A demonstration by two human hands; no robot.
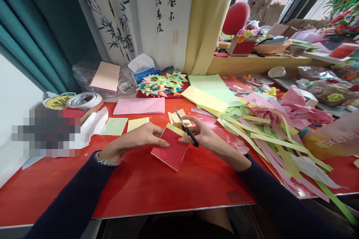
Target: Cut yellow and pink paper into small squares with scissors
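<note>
My left hand (147, 135) pinches a red card (171, 150), and beside it my right hand (204, 133) grips black-handled scissors (192, 137), with pink paper (139, 106) lying beyond my left hand.

White hanging (165, 50) bears 水, 不 and 痕 (other characters unclear); lettering on yellow sign (57, 102) illegible.

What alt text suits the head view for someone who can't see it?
A person's left hand holds a red card at a red table; the right hand holds scissors at the card's corner. Small paper shapes are piled behind, cut paper strips to the right.
</note>
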